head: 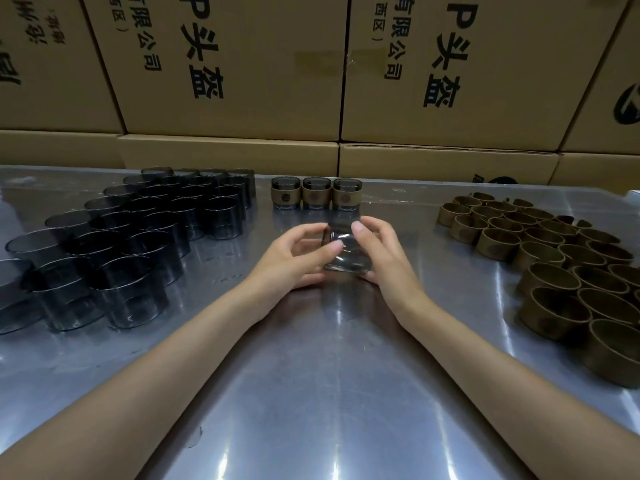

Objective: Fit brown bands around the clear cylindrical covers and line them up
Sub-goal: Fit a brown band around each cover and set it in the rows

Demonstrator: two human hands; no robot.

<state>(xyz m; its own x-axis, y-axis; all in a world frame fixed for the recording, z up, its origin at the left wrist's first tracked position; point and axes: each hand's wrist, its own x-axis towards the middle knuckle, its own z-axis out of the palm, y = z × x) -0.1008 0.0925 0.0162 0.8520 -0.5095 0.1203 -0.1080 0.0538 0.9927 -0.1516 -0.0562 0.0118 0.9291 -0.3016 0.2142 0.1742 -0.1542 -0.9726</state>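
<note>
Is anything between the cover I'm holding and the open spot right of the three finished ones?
Nothing visible. The bare cover sits in both hands just in front of the banded row, and the table to the row's right looks bare. The loose bands lie farther right.

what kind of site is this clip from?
Likely a factory or warehouse packing bench: stacked printed cardboard cartons behind a metal-topped table, with batches of clear covers and brown bands laid out for assembly.
</note>
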